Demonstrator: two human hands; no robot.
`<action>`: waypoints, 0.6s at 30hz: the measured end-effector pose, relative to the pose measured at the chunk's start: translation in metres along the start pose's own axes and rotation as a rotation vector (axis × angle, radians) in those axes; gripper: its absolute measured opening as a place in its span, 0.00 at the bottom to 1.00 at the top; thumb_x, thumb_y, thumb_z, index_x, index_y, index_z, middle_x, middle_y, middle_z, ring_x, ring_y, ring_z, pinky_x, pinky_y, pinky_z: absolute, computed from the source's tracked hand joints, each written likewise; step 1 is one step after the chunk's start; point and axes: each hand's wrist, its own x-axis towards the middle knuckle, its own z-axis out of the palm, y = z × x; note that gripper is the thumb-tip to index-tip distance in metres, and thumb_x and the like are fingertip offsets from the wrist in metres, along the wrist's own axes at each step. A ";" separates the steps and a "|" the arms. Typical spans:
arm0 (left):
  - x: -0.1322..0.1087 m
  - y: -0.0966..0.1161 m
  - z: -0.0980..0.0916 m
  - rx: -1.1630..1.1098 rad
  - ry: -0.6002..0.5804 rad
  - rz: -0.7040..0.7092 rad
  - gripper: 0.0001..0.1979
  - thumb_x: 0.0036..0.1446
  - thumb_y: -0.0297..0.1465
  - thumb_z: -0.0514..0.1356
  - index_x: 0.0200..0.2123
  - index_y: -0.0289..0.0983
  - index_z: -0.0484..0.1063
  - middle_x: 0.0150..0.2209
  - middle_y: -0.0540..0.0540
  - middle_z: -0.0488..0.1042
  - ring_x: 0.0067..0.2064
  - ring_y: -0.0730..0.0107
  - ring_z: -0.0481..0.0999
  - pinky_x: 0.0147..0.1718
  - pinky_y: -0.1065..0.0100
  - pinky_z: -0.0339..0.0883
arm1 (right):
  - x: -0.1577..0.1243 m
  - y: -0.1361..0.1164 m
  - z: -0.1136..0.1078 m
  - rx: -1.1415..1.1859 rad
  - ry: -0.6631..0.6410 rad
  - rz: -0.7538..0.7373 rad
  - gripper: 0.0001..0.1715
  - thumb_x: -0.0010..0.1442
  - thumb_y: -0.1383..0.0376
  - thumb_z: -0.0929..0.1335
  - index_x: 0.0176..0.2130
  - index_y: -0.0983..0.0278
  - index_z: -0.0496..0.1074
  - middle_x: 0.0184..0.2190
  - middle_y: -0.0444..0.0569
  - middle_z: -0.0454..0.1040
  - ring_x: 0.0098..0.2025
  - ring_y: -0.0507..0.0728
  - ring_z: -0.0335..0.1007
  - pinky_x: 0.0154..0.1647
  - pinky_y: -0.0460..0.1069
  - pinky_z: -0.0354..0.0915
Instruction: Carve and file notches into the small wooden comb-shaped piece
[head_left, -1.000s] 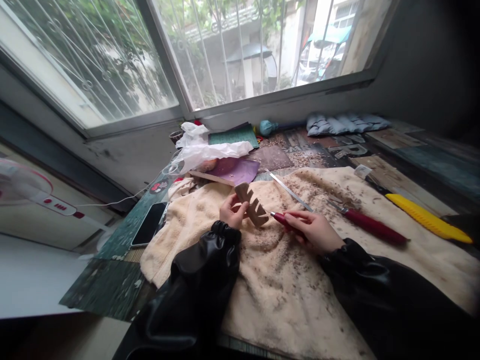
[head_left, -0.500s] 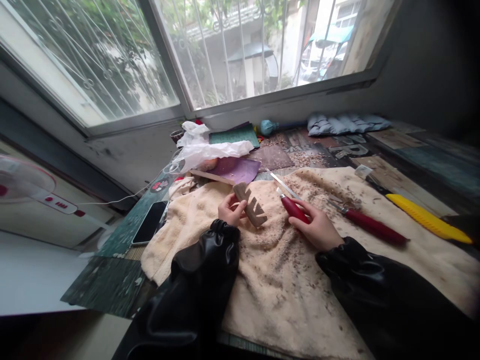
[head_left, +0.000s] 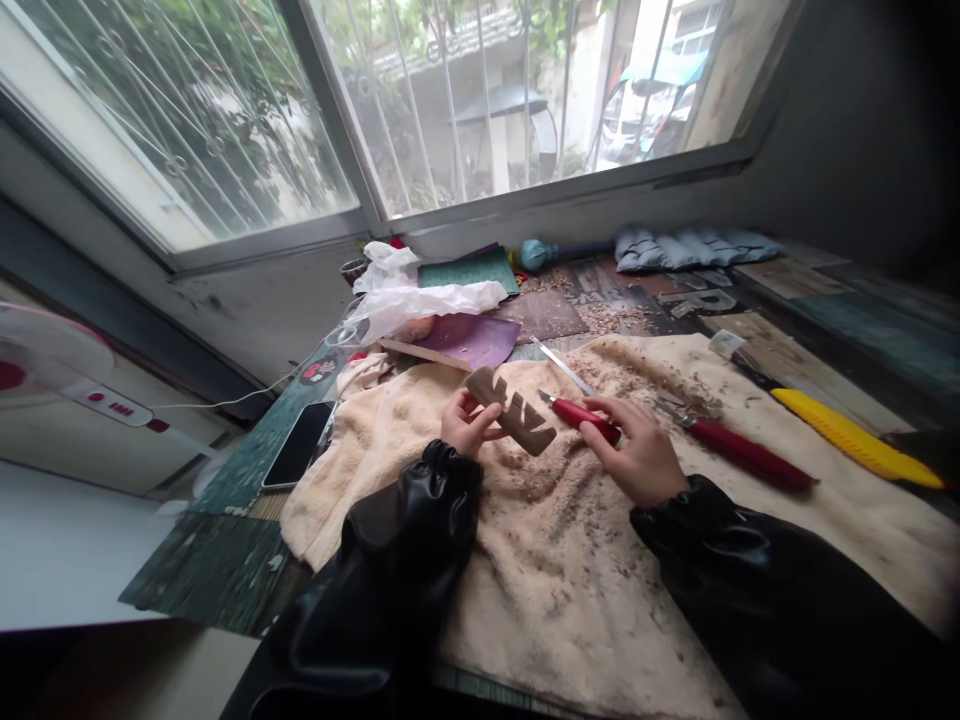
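Observation:
My left hand (head_left: 469, 424) grips one end of a small notched wooden piece (head_left: 525, 428), tilted above the cloth. Between the thumb and fingers of my right hand (head_left: 637, 448) is a red-handled carving knife (head_left: 576, 414). Its short blade points left toward the wood, with a small gap between them. Beneath both hands spreads a rumpled beige towel (head_left: 555, 590) scattered with wood shavings. Behind the knife lies a thin metal strip (head_left: 562, 366), its near end close to my right fingers. A second red-handled tool (head_left: 750, 455) rests on the towel to the right.
A yellow-handled tool (head_left: 855, 432) lies at the right. On the left are a phone (head_left: 300, 446) and a fan (head_left: 105, 395). Toward the window sit a white plastic bag (head_left: 427, 305), a purple sheet (head_left: 476, 340), a green mat (head_left: 472, 270) and a grey-blue cushioned bundle (head_left: 694, 249).
The wooden piece has turned in my left hand, showing more of its length toward the right. My right hand has tipped the knife so its blade points lower and farther left.

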 end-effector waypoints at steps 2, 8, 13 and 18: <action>-0.002 0.001 0.003 -0.041 -0.016 -0.027 0.26 0.32 0.34 0.68 0.38 0.35 0.65 0.38 0.45 0.72 0.37 0.63 0.73 0.32 0.56 0.72 | 0.000 -0.006 -0.003 0.089 -0.061 0.013 0.18 0.54 0.58 0.64 0.44 0.62 0.68 0.41 0.51 0.71 0.43 0.59 0.66 0.44 0.55 0.63; -0.009 0.001 0.008 -0.109 -0.098 -0.095 0.24 0.33 0.32 0.67 0.37 0.35 0.64 0.36 0.46 0.72 0.35 0.64 0.73 0.32 0.54 0.71 | -0.001 -0.016 -0.006 0.135 -0.157 -0.204 0.23 0.54 0.59 0.65 0.49 0.61 0.65 0.45 0.51 0.70 0.49 0.60 0.61 0.49 0.56 0.59; -0.014 0.002 0.011 -0.133 -0.162 -0.148 0.23 0.34 0.30 0.68 0.36 0.34 0.65 0.34 0.47 0.72 0.36 0.63 0.73 0.35 0.52 0.70 | -0.003 -0.013 -0.004 0.192 -0.237 -0.251 0.27 0.52 0.60 0.66 0.52 0.61 0.62 0.43 0.52 0.70 0.45 0.59 0.64 0.45 0.54 0.63; -0.015 0.005 0.014 -0.169 -0.175 -0.173 0.19 0.33 0.30 0.67 0.32 0.32 0.67 0.31 0.46 0.72 0.36 0.62 0.73 0.37 0.51 0.69 | -0.002 -0.012 -0.005 0.179 -0.232 -0.234 0.29 0.51 0.60 0.68 0.52 0.60 0.62 0.43 0.52 0.70 0.43 0.59 0.66 0.42 0.53 0.65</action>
